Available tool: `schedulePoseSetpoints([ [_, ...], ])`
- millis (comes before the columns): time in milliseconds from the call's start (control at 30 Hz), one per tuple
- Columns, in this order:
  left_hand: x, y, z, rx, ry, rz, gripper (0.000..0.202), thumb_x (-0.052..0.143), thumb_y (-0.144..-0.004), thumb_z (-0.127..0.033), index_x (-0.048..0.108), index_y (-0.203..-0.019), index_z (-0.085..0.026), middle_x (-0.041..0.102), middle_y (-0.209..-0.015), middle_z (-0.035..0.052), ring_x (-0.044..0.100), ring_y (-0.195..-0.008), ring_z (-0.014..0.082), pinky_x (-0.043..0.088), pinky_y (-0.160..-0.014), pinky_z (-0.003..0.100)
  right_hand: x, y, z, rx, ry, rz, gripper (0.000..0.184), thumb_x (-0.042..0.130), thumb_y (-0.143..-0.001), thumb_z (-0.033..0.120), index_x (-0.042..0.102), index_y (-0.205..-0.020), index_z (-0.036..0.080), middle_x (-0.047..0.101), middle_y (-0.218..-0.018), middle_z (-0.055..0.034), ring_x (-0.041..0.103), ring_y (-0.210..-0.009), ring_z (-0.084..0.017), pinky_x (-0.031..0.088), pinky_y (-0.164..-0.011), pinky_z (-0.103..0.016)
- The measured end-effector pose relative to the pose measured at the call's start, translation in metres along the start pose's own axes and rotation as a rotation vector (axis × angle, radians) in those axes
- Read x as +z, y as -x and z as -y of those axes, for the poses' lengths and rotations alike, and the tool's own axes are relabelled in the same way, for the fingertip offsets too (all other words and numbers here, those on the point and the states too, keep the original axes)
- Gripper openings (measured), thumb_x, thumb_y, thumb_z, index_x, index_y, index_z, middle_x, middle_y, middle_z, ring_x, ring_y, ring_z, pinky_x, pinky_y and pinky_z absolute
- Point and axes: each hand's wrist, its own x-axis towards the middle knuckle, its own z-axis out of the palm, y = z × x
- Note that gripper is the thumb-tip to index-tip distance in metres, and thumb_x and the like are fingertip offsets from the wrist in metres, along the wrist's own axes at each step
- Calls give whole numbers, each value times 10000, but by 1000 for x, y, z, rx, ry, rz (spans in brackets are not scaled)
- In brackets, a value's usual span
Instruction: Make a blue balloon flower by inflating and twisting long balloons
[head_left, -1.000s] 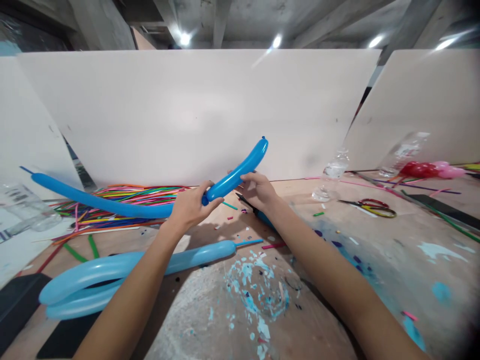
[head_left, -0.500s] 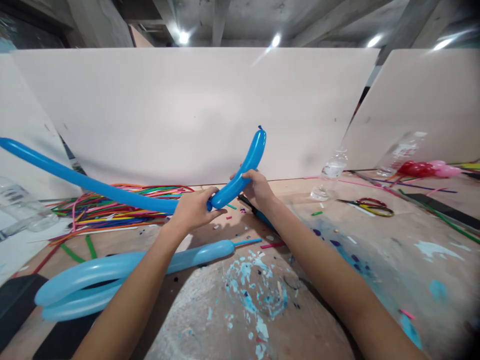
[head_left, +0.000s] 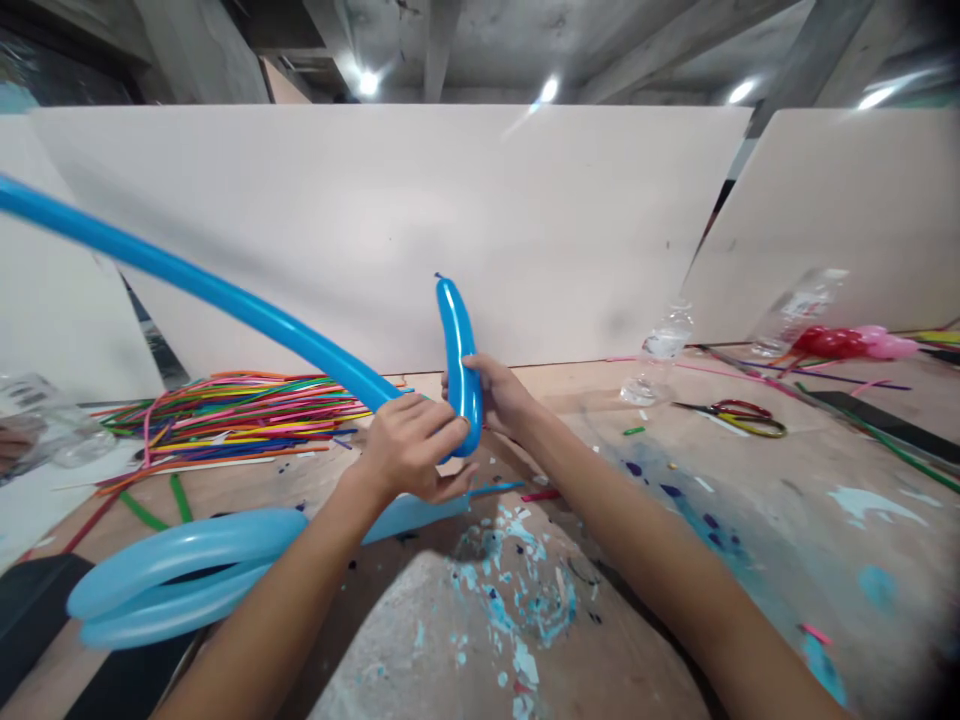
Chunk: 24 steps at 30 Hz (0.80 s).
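Note:
A long blue modelling balloon (head_left: 255, 312) runs from the left edge of the head view down into my hands. My left hand (head_left: 412, 445) is closed around it where it bends. From that bend a shorter section stands nearly upright, its knotted tip at the top. My right hand (head_left: 499, 395) grips this section from the right, thumb on the front; its other fingers are partly hidden behind the balloon. Below my left forearm lies a light blue balloon (head_left: 187, 550), folded into a loop, with a thin uninflated tail at its right end.
Many uninflated coloured balloons (head_left: 247, 420) lie in a pile at the left. Scissors (head_left: 739, 415) and a clear plastic bottle (head_left: 660, 350) are on the right. Red and pink balloon bubbles (head_left: 855, 341) lie farther right. A white panel (head_left: 585, 220) stands behind the table.
The short knotted section has swung left and more upright. The long part now rises more steeply to the left. My left hand has shifted right, closer to my right hand.

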Motion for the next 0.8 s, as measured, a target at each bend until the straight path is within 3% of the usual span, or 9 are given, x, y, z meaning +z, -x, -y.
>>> schedulePoseSetpoints([
  [167, 2, -1, -8, 103, 66, -1, 148, 554, -742, -316, 554, -647, -204, 552, -581, -5, 495, -535, 145, 414, -613, 331, 10, 9, -10, 266, -80, 223, 369, 706, -722, 310, 550, -1030, 180, 685, -822, -44, 668, -720, -173, 563, -656, -275],
  [300, 0, 2, -12, 94, 105, -29, 105, 562, -709, -280, 543, -625, -219, 560, -579, -5, 506, -593, 158, 451, -742, 364, 8, 11, -14, 347, -159, 326, 487, 750, -698, 246, 551, -1138, 190, 695, -862, -28, 676, -741, -144, 571, -665, -243],
  [367, 0, 3, -14, 90, 121, -86, 65, 570, -701, -281, 601, -741, -241, 652, -731, 10, 575, -749, 194, 430, -898, 422, 5, 11, -17, 436, -155, 366, 389, 742, -693, 209, 589, -1047, 156, 679, -787, -18, 656, -673, -126, 563, -609, -221],
  [433, 3, 5, -12, 33, 127, -174, 232, 572, -717, -338, 632, -933, -278, 678, -1007, 26, 587, -977, 244, 332, -1040, 496, 4, 10, -20, 459, -129, 351, 317, 738, -677, 181, 606, -963, 145, 666, -743, -11, 647, -651, -125, 564, -602, -227],
  [500, 5, 7, -4, -197, 152, -317, 386, 583, -733, -424, 598, -1098, -298, 592, -1233, 46, 511, -1174, 289, 242, -1107, 539, 3, 10, -21, 371, -108, 294, 369, 755, -643, 163, 615, -984, 151, 689, -816, -23, 671, -733, -148, 580, -686, -261],
  [567, 5, 8, 9, -592, 320, -476, 523, 607, -742, -485, 523, -1222, -294, 509, -1337, 65, 440, -1271, 310, 252, -1112, 548, 2, 9, -20, 275, -63, 259, 486, 780, -620, 169, 610, -1076, 166, 706, -925, -38, 684, -816, -174, 579, -763, -299],
  [667, -4, 9, 31, -1133, 1004, -449, 602, 587, -766, -560, 482, -1266, -243, 530, -1321, 110, 482, -1254, 326, 389, -1037, 531, 2, 10, -22, 285, 49, 364, 605, 804, -601, 173, 583, -1164, 179, 709, -987, -59, 690, -838, -209, 575, -775, -346],
  [733, -14, 11, 39, -1256, 1467, -307, 644, 592, -746, -598, 516, -1242, -194, 569, -1289, 144, 529, -1210, 358, 441, -988, 545, 3, 11, -27, 318, 97, 437, 651, 815, -585, 154, 569, -1187, 189, 709, -991, -51, 689, -849, -203, 565, -794, -336],
  [800, -22, 13, 41, -1236, 1708, -281, 691, 647, -711, -572, 511, -1272, -193, 570, -1309, 148, 547, -1194, 376, 450, -978, 564, 5, 13, -37, 364, 100, 475, 668, 823, -578, 147, 564, -1193, 186, 706, -994, -44, 686, -856, -185, 553, -808, -306],
])
